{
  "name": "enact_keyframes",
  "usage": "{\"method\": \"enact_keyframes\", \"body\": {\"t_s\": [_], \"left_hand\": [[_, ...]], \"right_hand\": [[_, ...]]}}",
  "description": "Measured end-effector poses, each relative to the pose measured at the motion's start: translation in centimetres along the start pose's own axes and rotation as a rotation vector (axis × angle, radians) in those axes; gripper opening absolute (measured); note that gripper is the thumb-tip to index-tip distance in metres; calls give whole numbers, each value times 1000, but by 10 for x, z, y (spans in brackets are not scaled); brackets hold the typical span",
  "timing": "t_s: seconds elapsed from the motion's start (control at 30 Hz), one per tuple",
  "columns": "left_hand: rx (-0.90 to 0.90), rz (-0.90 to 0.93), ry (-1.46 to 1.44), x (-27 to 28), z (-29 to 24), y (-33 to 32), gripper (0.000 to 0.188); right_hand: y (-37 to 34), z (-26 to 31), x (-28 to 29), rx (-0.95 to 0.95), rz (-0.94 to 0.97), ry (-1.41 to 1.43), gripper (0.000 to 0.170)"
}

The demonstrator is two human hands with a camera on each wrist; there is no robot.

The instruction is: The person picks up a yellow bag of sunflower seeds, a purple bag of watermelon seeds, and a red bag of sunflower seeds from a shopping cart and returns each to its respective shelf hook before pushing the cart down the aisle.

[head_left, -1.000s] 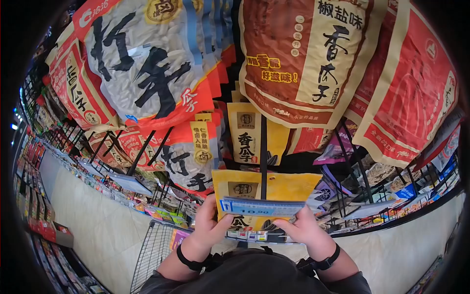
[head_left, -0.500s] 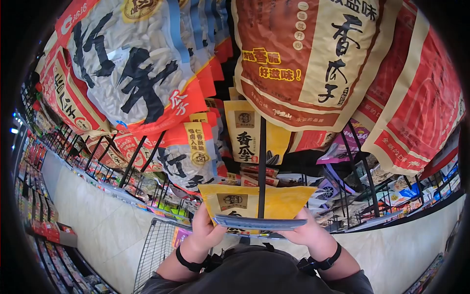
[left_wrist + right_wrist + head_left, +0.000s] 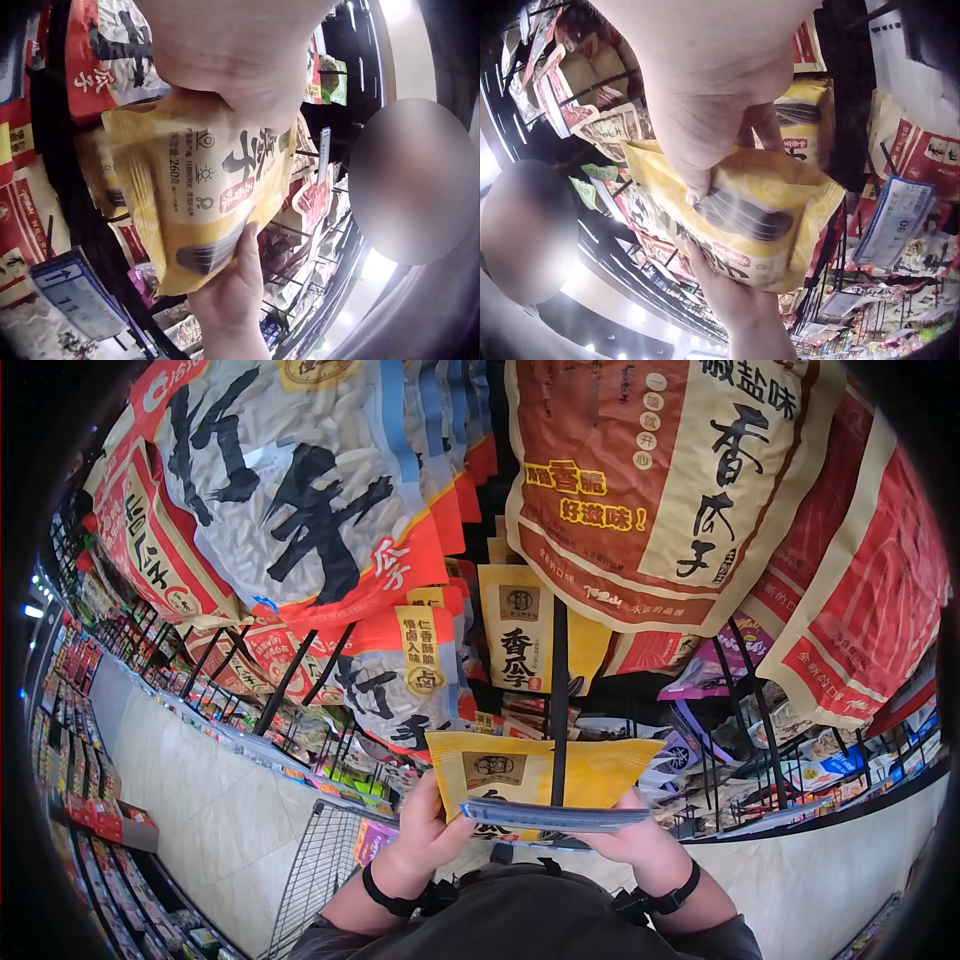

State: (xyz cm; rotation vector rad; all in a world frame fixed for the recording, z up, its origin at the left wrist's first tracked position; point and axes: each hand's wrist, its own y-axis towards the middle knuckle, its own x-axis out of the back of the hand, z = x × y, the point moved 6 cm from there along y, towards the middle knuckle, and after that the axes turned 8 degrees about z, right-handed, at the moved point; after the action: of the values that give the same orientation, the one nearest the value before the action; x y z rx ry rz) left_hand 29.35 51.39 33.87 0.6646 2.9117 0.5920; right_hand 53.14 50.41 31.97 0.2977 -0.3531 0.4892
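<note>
Both hands hold a yellow bag of sunflower seeds [image 3: 520,765] by its two sides, in front of the body. My left hand [image 3: 428,835] grips one side, thumb on the printed front. On the opposite side, my right hand [image 3: 632,838] holds it with the thumb also on the front. The bag's face, with a picture of dark striped seeds, shows in the left wrist view and the right wrist view. A bluish price tag [image 3: 555,818], seen nearly edge-on, crosses in front of the bag in the head view. Behind it hangs another yellow seed bag [image 3: 520,635].
Large seed bags hang above: a white and red one [image 3: 300,510], a brown one [image 3: 620,500] and a red one [image 3: 860,590]. Black hooks [image 3: 559,700] stick out towards me. A wire shopping cart [image 3: 315,870] stands at lower left on the pale floor.
The bag has tilted and lowered slightly with both hands still on it. The price tag, readable before, now shows nearly edge-on. The view has shifted a little.
</note>
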Motion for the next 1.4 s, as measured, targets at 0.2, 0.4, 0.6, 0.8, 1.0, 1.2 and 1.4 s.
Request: {"method": "enact_keyframes", "body": {"t_s": [0.2,0.4,0.6,0.8,1.0,1.2,1.4], "left_hand": [[-55,-16,-42,-5,-8,11,47],[13,-31,-55,-2,1,13,46],[113,-74,0,-2,13,29,43],[211,-167,-48,-9,12,58,36],[169,-180,-134,-15,14,90,33],[207,-151,-134,-16,33,102,36],[160,-111,8,-20,29,90,48]], "right_hand": [[5,2,2,-41,-19,74,55],[11,15,13,-40,-29,73,61],[21,20,26,-7,-45,-39,59],[34,9,34,-65,-172,198,64],[55,4,49,-79,-293,273,59],[58,-9,52,-52,-407,221,53],[41,-31,48,-84,-382,164,45]]}}
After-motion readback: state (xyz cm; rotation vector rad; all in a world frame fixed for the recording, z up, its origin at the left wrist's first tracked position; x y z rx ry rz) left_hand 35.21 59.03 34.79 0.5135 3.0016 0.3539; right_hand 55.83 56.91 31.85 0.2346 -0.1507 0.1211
